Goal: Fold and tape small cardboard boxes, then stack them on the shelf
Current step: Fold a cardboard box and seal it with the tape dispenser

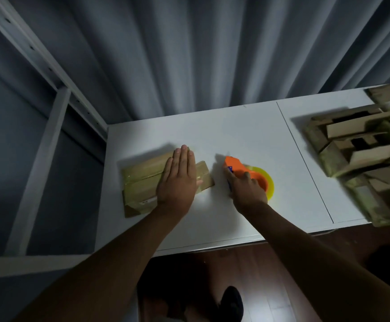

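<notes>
A left hand [177, 177] presses flat, fingers straight, on a taped box [143, 182] on the table [247, 126]; just beside it, the right hand [245, 187] grips an orange tape dispenser [238, 167].

Matt brown cardboard box [143, 180] w/ glossy tape, orange plastic dispenser [238, 169], smooth white table [247, 131]

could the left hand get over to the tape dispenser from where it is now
Probably yes: the left hand lies flat on the cardboard box, with bare table between it and the tape dispenser, though the right hand already grips that.
</notes>
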